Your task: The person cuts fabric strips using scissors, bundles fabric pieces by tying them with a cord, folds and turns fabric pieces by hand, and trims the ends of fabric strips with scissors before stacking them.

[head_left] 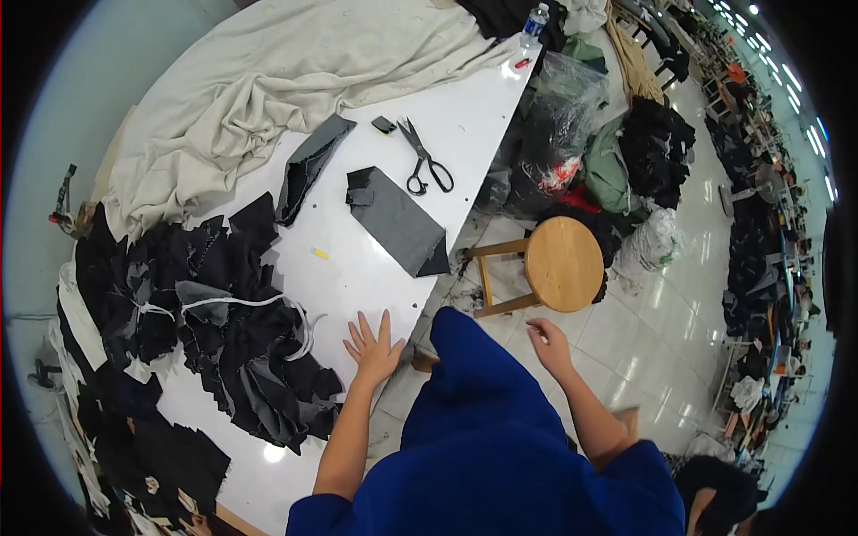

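My left hand (373,347) is at the front edge of the white table (344,268), its fingers spread and nothing in it. My right hand (551,347) hangs past the table's edge, near the wooden stool (565,264). Its fingers are loosely curled with a gap at the thumb, and I see nothing in it. Beyond my left hand lie a flat dark grey fabric piece (398,223), black-handled scissors (418,161) and a folded dark fabric piece (313,170). Left of that hand is a heap of black cut pieces (259,357), with bundles tied by white strips (237,302).
Cream cloth (259,98) covers the table's far side. A small yellow item (321,254) and a water bottle (534,21) are on the table. Plastic bags (563,116) and dark fabric (657,147) lie on the floor beyond the stool. Another person (719,491) bends at the lower right.
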The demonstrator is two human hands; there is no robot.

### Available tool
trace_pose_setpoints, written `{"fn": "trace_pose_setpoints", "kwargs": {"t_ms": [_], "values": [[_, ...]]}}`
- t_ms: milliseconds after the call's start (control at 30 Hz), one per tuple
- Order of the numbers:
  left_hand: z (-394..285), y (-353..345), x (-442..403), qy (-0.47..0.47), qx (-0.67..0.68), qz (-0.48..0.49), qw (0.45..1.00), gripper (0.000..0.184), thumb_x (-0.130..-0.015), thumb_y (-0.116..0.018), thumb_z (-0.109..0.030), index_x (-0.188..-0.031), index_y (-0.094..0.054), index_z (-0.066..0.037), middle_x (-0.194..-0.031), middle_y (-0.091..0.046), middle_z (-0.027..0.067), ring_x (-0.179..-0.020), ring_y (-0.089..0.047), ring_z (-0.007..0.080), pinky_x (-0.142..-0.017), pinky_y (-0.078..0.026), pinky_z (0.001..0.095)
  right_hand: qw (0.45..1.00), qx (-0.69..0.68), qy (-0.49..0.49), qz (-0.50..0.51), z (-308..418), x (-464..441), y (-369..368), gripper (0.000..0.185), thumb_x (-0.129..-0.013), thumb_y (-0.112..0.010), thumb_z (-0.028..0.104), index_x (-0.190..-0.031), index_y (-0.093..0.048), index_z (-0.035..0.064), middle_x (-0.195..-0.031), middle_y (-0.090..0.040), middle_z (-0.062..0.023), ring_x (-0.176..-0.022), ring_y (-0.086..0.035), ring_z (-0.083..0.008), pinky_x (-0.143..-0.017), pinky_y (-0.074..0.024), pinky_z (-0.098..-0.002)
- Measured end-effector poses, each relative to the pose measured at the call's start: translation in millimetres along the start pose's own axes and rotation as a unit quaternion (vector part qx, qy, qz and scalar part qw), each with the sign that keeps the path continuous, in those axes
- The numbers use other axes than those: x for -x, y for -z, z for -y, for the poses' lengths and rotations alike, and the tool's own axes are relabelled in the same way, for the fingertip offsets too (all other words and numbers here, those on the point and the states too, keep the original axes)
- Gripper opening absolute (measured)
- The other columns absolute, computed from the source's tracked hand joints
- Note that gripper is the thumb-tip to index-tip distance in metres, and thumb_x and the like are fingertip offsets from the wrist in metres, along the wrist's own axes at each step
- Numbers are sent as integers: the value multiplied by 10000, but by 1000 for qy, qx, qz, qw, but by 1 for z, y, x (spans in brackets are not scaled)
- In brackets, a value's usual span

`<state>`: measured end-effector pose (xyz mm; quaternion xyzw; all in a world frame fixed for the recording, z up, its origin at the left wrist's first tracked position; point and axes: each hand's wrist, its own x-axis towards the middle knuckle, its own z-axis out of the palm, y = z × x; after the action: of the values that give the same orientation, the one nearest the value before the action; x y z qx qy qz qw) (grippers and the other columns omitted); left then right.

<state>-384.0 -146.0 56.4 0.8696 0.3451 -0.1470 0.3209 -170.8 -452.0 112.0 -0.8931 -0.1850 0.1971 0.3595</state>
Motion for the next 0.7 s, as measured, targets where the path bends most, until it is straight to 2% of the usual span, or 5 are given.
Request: {"fn": "trace_pose_setpoints", "kwargs": {"t_ms": [33, 167, 433, 567, 700], "values": [[-5, -5, -6, 26, -13, 20, 999, 840, -894, -541, -562, -1570, -130, -282, -1585, 149, 275, -1418, 155, 554, -1042, 79, 745, 1000, 2, 5, -12, -3, 3, 10, 185, -907, -622, 125, -1060, -675, 36, -919, -709, -104, -851, -670, -226, -757, -518, -324], [-9, -10, -11, 40, -21, 9, 999, 871, -884, -527, -595, -1574, -94, -285, -1577, 188, 274, -1407, 189, 558, -1022, 105, 756, 997, 32, 57, -46, 1, -16, 26, 160, -908, -621, 136, -996, -687, 21, -913, -706, -126, -854, -670, -242, -765, -512, -338], [-7, 0, -16, 63, -3, 108, 992, 934, -873, -528, -621, -1570, 14, -317, -1544, 278, 283, -1384, 275, 546, -1001, 144, 754, 979, 108, 158, -64, 36, -106, 16, 169, -869, -651, 150, -994, -695, 45, -910, -707, -142, -866, -658, -343, -792, -498, -415], [-8, 6, -20, 70, 0, 145, 987, 959, -869, -529, -628, -1564, 55, -320, -1532, 303, 285, -1376, 294, 544, -996, 144, 757, 977, 165, 124, -45, 15, -91, 18, 202, -877, -655, 192, -1020, -702, 57, -949, -716, -122, -906, -674, -310, -809, -512, -399], [-4, 3, -19, 74, 5, 158, 985, 962, -867, -536, -628, -1563, 56, -327, -1527, 313, 287, -1367, 310, 546, -994, 145, 758, 979, 184, -91, 12, -51, -54, 21, 284, -872, -634, 311, -1032, -706, 88, -974, -715, -131, -978, -670, -319, -854, -518, -416]]}}
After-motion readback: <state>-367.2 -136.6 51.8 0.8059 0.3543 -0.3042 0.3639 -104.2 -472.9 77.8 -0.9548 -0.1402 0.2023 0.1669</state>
